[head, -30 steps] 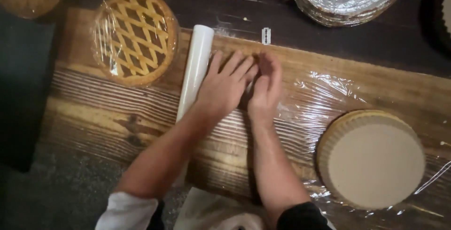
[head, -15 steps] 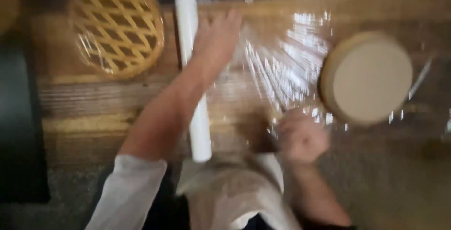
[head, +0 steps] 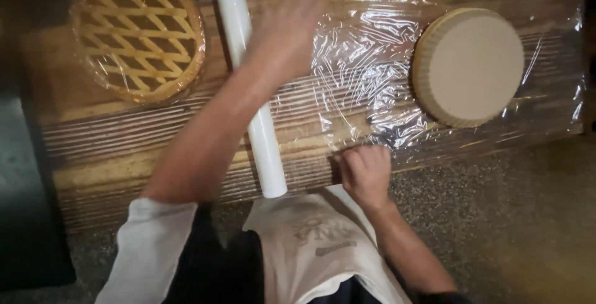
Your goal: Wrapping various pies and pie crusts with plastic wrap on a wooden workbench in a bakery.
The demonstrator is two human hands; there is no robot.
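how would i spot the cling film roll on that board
Find the wooden board, with a lattice tart at its left end. Just right of it lies the roll, under the left forearm. It is the only long white cylinder there.

Cling film roll (head: 250, 86): white tube, lying flat, running near to far across the wooden table (head: 112, 155).
Film sheet (head: 366, 74): clear, wrinkled, spread rightward from the roll.

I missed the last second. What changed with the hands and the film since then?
The right hand came back to the board's near edge and pinches the plastic film. The left hand moved up to the far side. The roll, lattice tart and upturned tart pan stayed.
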